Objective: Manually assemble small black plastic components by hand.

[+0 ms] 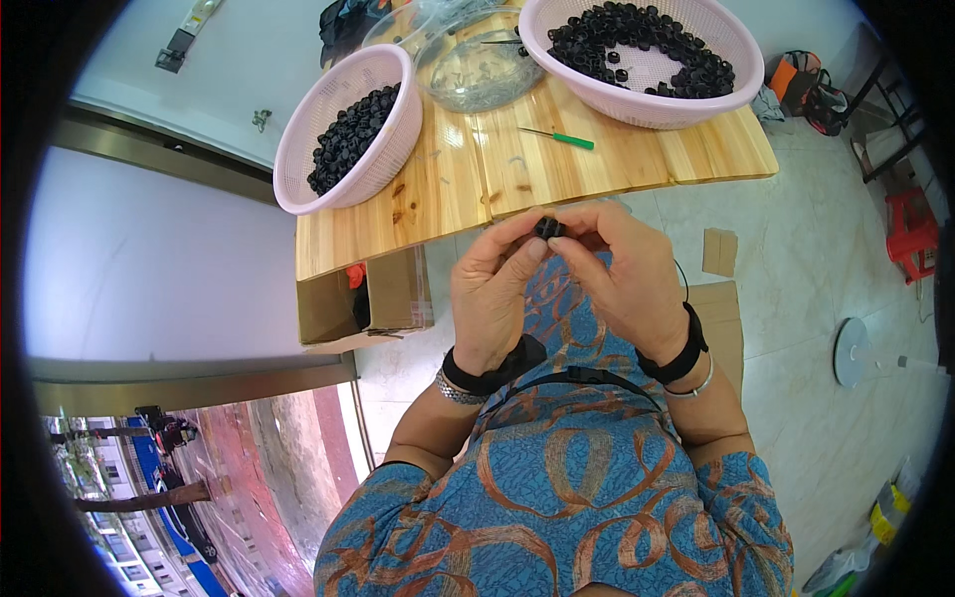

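Between my two hands, just off the table's front edge, is a small round black part [548, 228]. The thumb and fingers of my left hand [497, 274] pinch it from one side. My right hand [627, 264] grips it from the other side, thumb low and fingers curled over the top. The fingertips hide much of the part. Many similar small black parts lie in a pink basket [403, 129] at the left of the table and in a larger pink basket [637, 104] at the right.
The wooden table [468, 179] carries a green-handled screwdriver [572, 141] and a clear plastic tray [473, 85] with small bits. An open cardboard box [403, 298] stands under the table's left end. A red stool [910, 234] and a round pale disc [851, 351] are at the right.
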`<control>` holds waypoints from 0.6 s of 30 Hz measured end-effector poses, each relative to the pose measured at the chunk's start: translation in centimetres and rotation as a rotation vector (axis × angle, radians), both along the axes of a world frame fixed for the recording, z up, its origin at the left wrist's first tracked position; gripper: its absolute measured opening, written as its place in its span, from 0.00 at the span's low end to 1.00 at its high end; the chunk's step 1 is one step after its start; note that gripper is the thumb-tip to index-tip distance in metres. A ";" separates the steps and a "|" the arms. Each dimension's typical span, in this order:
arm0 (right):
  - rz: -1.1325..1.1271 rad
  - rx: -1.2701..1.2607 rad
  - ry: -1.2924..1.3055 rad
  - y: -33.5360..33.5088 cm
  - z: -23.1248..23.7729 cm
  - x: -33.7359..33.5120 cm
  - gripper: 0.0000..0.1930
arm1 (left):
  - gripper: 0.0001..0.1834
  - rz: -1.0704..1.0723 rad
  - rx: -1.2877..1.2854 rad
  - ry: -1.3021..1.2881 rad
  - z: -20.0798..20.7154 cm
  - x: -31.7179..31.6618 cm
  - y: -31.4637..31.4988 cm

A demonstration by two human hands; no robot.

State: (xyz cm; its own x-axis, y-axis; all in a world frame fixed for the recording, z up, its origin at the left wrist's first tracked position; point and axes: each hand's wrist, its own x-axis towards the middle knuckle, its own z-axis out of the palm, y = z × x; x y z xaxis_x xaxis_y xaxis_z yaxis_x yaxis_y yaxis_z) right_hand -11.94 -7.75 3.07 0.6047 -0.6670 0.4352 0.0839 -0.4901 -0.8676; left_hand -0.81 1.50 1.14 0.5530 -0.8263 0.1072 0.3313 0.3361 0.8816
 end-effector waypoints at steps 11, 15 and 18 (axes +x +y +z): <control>0.010 -0.207 0.016 -0.8 0.1 -0.4 0.09 | 0.15 -0.026 0.035 0.048 -0.1 0.2 0.1; 0.005 -0.325 0.039 -0.8 0.0 -0.4 0.08 | 0.15 -0.026 0.062 0.024 -0.3 0.3 0.1; 0.003 -0.388 0.057 -0.8 0.2 -0.5 0.08 | 0.15 -0.033 0.064 0.025 -0.1 0.3 0.1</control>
State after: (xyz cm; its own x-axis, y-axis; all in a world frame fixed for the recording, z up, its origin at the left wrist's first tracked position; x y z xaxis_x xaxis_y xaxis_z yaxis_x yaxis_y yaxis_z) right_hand -12.42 -8.53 3.27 0.6368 -0.4579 0.6203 0.0427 -0.7824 -0.6213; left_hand -0.55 1.57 1.01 0.5272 -0.8488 0.0403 0.3630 0.2678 0.8924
